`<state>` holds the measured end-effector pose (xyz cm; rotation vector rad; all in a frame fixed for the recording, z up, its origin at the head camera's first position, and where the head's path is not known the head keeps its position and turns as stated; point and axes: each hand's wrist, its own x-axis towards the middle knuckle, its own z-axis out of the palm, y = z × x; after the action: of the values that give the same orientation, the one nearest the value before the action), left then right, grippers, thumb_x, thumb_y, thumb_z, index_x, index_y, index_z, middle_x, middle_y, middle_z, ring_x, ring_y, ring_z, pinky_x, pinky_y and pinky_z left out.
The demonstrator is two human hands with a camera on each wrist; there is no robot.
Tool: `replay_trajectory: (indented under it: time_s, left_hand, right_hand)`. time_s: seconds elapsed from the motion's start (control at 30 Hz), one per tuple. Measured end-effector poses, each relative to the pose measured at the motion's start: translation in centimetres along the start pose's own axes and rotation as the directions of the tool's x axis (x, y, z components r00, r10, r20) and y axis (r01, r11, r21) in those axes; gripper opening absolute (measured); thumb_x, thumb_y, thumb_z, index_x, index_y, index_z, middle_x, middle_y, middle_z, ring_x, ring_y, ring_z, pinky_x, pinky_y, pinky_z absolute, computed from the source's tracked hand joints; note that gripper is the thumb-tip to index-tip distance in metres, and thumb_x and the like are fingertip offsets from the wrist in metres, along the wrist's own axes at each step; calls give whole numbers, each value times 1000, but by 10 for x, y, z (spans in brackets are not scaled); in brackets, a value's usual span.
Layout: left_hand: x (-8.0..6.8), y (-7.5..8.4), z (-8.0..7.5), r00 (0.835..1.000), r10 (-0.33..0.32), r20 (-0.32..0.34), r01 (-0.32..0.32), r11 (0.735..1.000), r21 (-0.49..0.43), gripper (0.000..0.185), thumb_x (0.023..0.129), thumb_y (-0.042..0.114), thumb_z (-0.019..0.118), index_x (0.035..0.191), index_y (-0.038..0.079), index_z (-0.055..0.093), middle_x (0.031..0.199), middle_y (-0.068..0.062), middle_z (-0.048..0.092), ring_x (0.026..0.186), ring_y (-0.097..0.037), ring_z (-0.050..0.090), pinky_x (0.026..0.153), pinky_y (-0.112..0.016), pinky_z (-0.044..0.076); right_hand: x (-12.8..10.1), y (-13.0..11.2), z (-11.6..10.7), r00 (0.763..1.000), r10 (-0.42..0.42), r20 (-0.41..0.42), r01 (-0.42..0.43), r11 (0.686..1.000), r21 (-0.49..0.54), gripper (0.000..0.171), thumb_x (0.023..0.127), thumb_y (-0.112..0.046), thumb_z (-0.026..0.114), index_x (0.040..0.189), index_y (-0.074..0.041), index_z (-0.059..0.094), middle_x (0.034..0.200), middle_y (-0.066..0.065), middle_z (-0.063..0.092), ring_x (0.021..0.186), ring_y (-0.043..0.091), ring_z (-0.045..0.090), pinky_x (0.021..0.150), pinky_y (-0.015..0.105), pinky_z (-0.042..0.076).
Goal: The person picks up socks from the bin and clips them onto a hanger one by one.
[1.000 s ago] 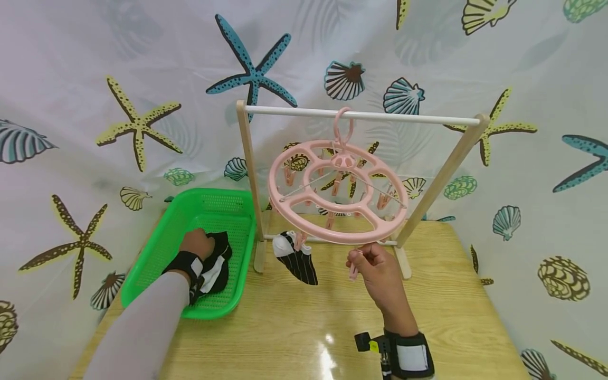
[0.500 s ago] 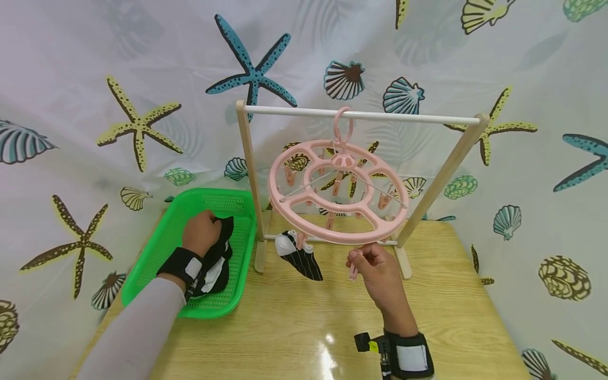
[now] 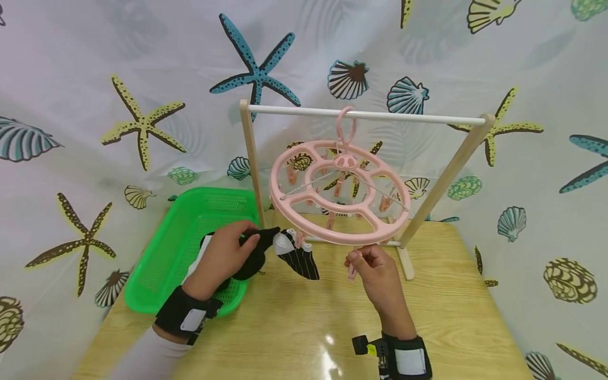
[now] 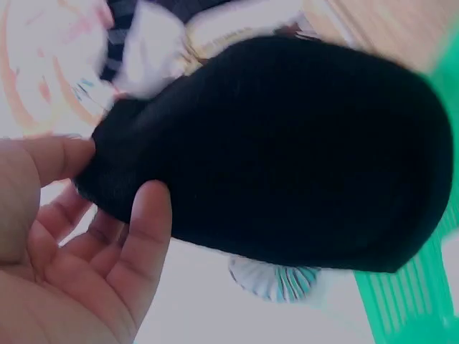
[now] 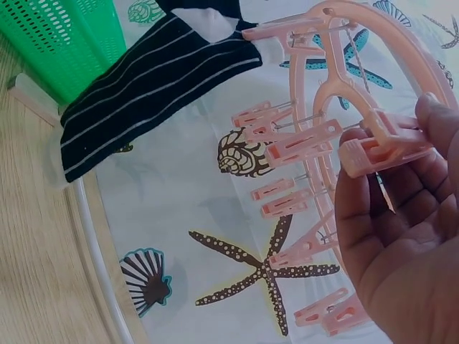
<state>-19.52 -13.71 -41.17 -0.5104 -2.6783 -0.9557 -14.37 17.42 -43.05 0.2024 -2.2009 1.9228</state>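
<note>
A left hand (image 3: 223,256) grasps a soft, limp black sock (image 3: 256,250) by its cuff while the right hand (image 3: 372,266) pinches a pink clothespin (image 5: 384,147) on the hanger (image 3: 339,192).

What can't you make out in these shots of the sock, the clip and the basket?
- Head view: the left hand covers much of the black sock; its full shape is hidden.
- Left wrist view: the sock fills the frame, blurred; the hanger behind is unreadable.
- Head view: the clip in the right hand is too small to tell open or closed.
- Basket contents: hidden by the left arm.
</note>
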Motion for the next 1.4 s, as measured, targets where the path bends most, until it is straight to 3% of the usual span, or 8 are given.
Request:
replay_trajectory:
  time_s: [0.17, 0.37, 0.53, 0.73, 1.07, 1.2, 1.4]
  left_hand:
    - [-21, 30, 24, 996, 63, 67, -55, 992, -110, 12, 94, 14, 69, 105, 10, 70, 101, -3, 69, 90, -21, 66, 77, -41, 52]
    - [-41, 51, 62, 989, 59, 137, -25, 971, -239, 7, 94, 13, 69, 101, 12, 70, 94, 3, 68, 84, -14, 64, 72, -34, 51]
    - [-51, 64, 85, 976, 61, 211, 9, 949, -317, 6, 96, 14, 67, 100, 12, 71, 94, 4, 69, 85, -12, 64, 72, -32, 52]
    - [-51, 80, 105, 976, 83, 203, -4, 933, -359, 7, 96, 15, 66, 100, 12, 71, 96, 4, 69, 87, -10, 64, 74, -31, 53]
    - [-38, 98, 114, 985, 114, 131, -47, 900, -433, 13, 97, 15, 65, 108, 11, 70, 103, 0, 70, 85, -9, 63, 71, -26, 52]
    - [-36, 100, 111, 985, 126, 116, -57, 881, -469, 14, 98, 16, 64, 110, 11, 69, 105, 0, 68, 81, -7, 61, 70, -25, 51]
    - [-34, 102, 111, 994, 107, 38, -72, 857, -510, 11, 98, 16, 65, 107, 12, 69, 101, 0, 68, 76, -8, 60, 66, -25, 51]
  right_hand:
    - [0, 1, 0, 1000, -14, 1, 14, 1000, 9, 18, 98, -11, 63, 92, 6, 58, 86, 23, 65, 73, 25, 62, 65, 30, 52]
    - [0, -1, 2, 1000, -20, -6, 20, 1000, -6, 13, 98, -7, 61, 93, 5, 60, 87, 21, 66, 71, 21, 62, 64, 29, 52]
    - [-3, -11, 5, 1000, -25, -5, 25, 999, -27, 8, 98, 0, 60, 92, 6, 60, 87, 24, 66, 70, 20, 62, 63, 31, 51]
    - [-8, -33, 7, 998, -61, 15, 62, 998, -31, 9, 98, 3, 58, 91, 7, 59, 85, 26, 64, 71, 18, 62, 66, 29, 50]
    - [-3, -4, -1, 997, -70, 19, 69, 997, 19, 8, 98, 5, 57, 91, 7, 60, 84, 26, 65, 65, 16, 61, 59, 29, 52]
    - [-3, -2, -2, 996, -80, 28, 80, 996, 30, 9, 99, 1, 57, 92, 6, 61, 85, 23, 65, 67, 17, 62, 59, 29, 52]
    - [-5, -2, -2, 997, -68, 28, 68, 998, -13, 9, 98, -5, 61, 93, 3, 64, 87, 19, 68, 68, 17, 62, 58, 28, 50]
